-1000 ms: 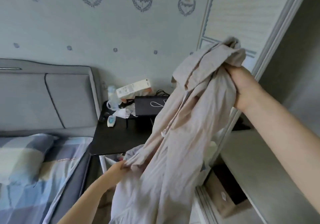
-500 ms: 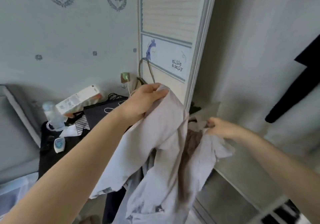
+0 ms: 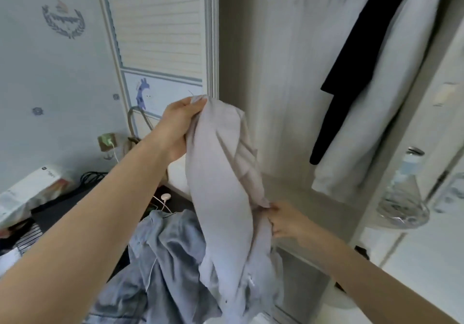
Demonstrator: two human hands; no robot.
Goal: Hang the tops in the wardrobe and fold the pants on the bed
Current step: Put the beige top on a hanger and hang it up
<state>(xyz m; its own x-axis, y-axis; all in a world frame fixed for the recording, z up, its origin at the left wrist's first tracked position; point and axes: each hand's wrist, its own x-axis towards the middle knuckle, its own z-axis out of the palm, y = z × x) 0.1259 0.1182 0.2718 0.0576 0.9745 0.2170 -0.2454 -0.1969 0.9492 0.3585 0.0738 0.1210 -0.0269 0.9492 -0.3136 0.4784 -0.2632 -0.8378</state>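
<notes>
Beige cotton, a top [image 3: 221, 173] hangs nearly upright before the open wardrobe [image 3: 288, 72]. The left hand [image 3: 179, 128] grips its upper end, fingers clamped on the cloth; the right hand [image 3: 283, 221] pinches a lower edge, nearer the wardrobe's shelf. The rail lies up and to the right; blurred hangers, I think, show there.

We count two hands, the left hand [image 3: 179, 128] and the right hand [image 3: 285, 221]; one pale beige top [image 3: 223, 173]; one blue-grey garment [image 3: 165, 261]; two garments hanging in the wardrobe, one black [image 3: 356, 67], one light grey [image 3: 391, 85]; one white box [image 3: 32, 193]; one clear bottle [image 3: 404, 193].
</notes>
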